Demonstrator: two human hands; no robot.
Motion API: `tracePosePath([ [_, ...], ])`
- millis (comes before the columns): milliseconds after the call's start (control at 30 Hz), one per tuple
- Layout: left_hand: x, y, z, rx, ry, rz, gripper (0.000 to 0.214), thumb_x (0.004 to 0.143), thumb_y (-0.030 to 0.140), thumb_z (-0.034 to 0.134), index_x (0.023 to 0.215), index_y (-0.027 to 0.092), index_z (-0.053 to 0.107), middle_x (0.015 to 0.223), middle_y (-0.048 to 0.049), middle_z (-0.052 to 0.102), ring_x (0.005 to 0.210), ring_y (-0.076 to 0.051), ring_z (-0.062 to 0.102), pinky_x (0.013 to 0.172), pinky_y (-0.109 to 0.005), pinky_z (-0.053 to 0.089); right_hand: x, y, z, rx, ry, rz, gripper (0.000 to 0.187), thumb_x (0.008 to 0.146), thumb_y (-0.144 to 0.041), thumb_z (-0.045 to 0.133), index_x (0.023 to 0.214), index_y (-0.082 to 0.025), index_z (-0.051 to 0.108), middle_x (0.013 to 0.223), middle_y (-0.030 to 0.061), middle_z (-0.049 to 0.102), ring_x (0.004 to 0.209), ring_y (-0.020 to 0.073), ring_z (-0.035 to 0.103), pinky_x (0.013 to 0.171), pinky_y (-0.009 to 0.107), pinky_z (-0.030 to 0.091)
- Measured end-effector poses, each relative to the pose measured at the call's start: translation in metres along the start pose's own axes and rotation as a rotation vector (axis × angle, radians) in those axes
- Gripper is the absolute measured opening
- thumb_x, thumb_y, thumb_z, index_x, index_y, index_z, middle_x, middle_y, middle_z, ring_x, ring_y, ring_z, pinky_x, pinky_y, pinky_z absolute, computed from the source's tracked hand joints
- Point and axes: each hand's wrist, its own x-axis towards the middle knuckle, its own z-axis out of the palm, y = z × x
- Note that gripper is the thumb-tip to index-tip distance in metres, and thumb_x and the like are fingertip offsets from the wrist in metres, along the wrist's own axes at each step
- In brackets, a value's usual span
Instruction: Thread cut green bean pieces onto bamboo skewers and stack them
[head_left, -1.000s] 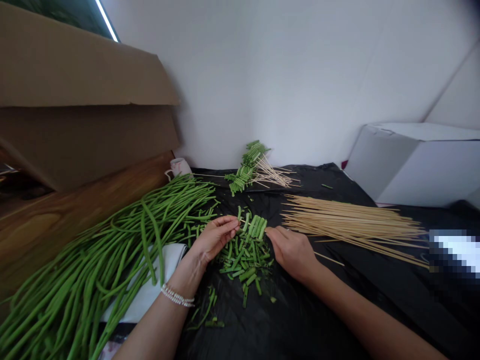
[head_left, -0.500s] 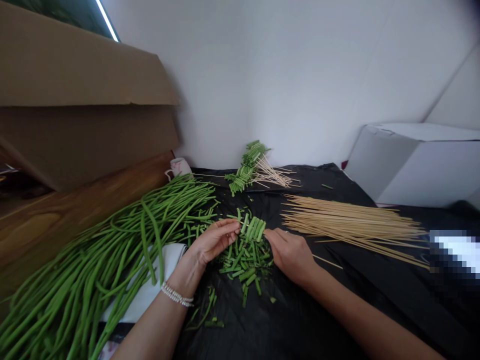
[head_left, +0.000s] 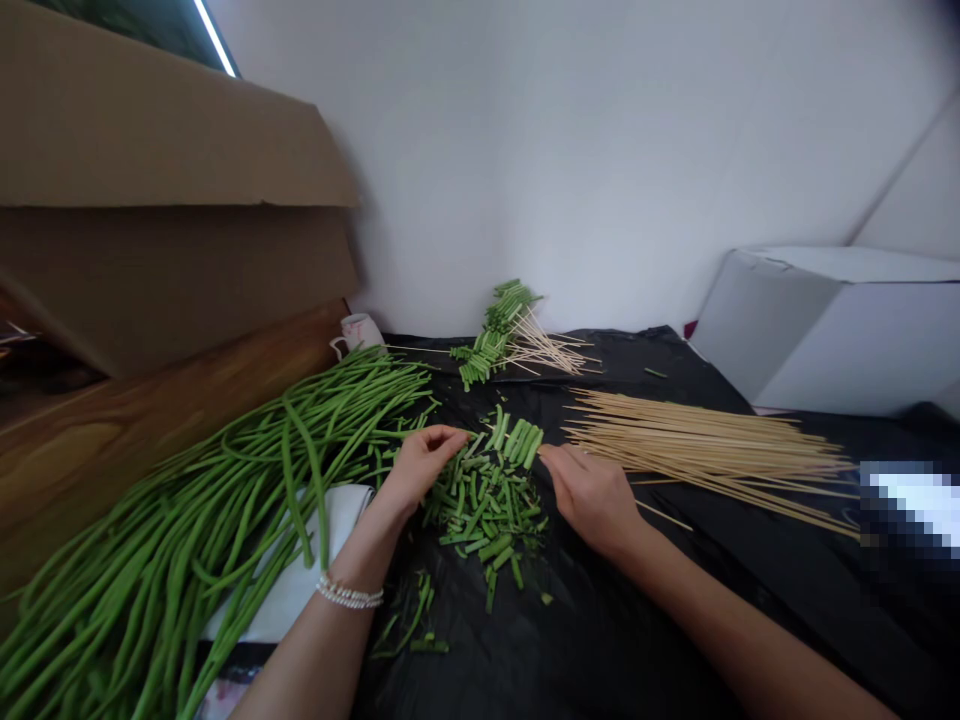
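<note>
My right hand (head_left: 596,500) is closed around a thin wooden skewer (head_left: 664,515), whose rear end sticks out behind the wrist. Several cut green bean pieces (head_left: 523,443) sit side by side on that skewer, just in front of the fingers. To the left, my left hand (head_left: 424,465) pinches thumb and fingers together near the skewer's tip; what lies between them is too small to make out. Below both hands spreads a loose pile of cut bean pieces (head_left: 484,510) on black plastic sheeting (head_left: 600,640).
Long whole beans (head_left: 225,510) cover the left side, partly over a white cloth-like sheet (head_left: 281,590). Bare skewers (head_left: 697,440) lie at right. Filled skewers (head_left: 499,325) are stacked at the back, near a mug (head_left: 362,332). A cardboard box (head_left: 172,150) and white box (head_left: 847,330) flank the table.
My left hand has moved away from the skewer, slightly left and up. The right hand, with the skewer and its bean pieces, has shifted a little to the right.
</note>
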Motion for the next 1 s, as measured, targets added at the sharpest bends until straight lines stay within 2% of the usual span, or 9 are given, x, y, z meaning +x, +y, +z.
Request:
tracePosePath([
  [133,0.003,-0.01,-0.002,0.381,-0.021,0.121,0.01,0.063,0.028,0.074,0.063,0.018,0.071,0.064,-0.0027,0.065,0.06,-0.016,0.054,0.06,-0.026,0.038,0.0,0.001,0.0,0.0,-0.011,-0.004,0.024,0.092,-0.014,0.041,0.099,-0.015,0.064,0.075,0.0025,0.063,0.062,0.0125,0.056,0.059,0.025,0.034],
  [233,-0.001,-0.01,-0.004,0.647,-0.004,0.182,0.007,0.063,0.027,0.073,0.063,0.02,0.071,0.069,-0.0031,0.065,0.064,-0.017,0.055,0.062,-0.027,0.036,0.0,0.0,0.0,0.005,-0.014,-0.002,0.024,0.092,-0.014,0.041,0.099,-0.015,0.064,0.076,0.0027,0.064,0.063,0.0123,0.056,0.059,0.024,0.034],
  [367,-0.007,-0.007,-0.006,0.793,0.002,0.178,0.008,0.065,0.028,0.072,0.067,0.021,0.072,0.074,-0.0047,0.065,0.069,-0.02,0.056,0.064,-0.028,0.035,0.0,-0.001,0.001,0.005,-0.013,0.0,0.025,0.092,-0.014,0.041,0.098,-0.016,0.065,0.076,0.0029,0.064,0.063,0.0119,0.055,0.059,0.024,0.034],
  [500,-0.008,-0.008,-0.005,0.825,-0.016,0.231,0.001,0.065,0.021,0.069,0.064,0.021,0.07,0.073,-0.0046,0.064,0.071,-0.02,0.056,0.066,-0.028,0.036,0.0,-0.001,0.001,-0.003,-0.021,0.003,0.025,0.092,-0.014,0.041,0.098,-0.016,0.065,0.076,0.0027,0.064,0.062,0.0117,0.055,0.058,0.024,0.034],
  [600,-0.005,-0.01,-0.003,0.737,-0.071,0.267,0.004,0.068,0.022,0.067,0.065,0.02,0.068,0.073,-0.0038,0.064,0.07,-0.018,0.056,0.066,-0.027,0.037,0.0,0.0,0.001,-0.002,-0.013,0.003,0.024,0.092,-0.014,0.041,0.098,-0.016,0.065,0.077,0.0026,0.064,0.062,0.0118,0.056,0.058,0.024,0.035],
  [700,-0.002,-0.011,0.0,0.569,-0.032,0.253,0.009,0.072,0.027,0.064,0.069,0.019,0.067,0.071,-0.0028,0.066,0.066,-0.017,0.057,0.064,-0.026,0.039,0.001,0.0,0.0,0.003,-0.006,0.006,0.025,0.091,-0.013,0.041,0.099,-0.016,0.064,0.076,0.0026,0.064,0.063,0.0118,0.056,0.059,0.024,0.035],
  [867,0.001,-0.008,0.004,0.123,0.058,0.096,0.016,0.069,0.031,0.07,0.073,0.016,0.065,0.063,-0.002,0.066,0.056,-0.013,0.056,0.057,-0.023,0.04,0.0,-0.001,0.0,0.005,-0.004,0.0,0.025,0.091,-0.014,0.041,0.098,-0.016,0.065,0.075,0.0024,0.064,0.062,0.0117,0.055,0.058,0.024,0.035],
  [1000,-0.001,-0.003,0.01,-0.222,0.043,-0.028,0.028,0.058,0.03,0.081,0.076,0.014,0.066,0.064,-0.0022,0.067,0.06,-0.012,0.06,0.064,-0.024,0.047,-0.001,-0.003,0.003,0.018,-0.034,-0.022,0.025,0.091,-0.013,0.04,0.099,-0.016,0.064,0.075,0.0019,0.063,0.064,0.012,0.056,0.06,0.025,0.035],
])
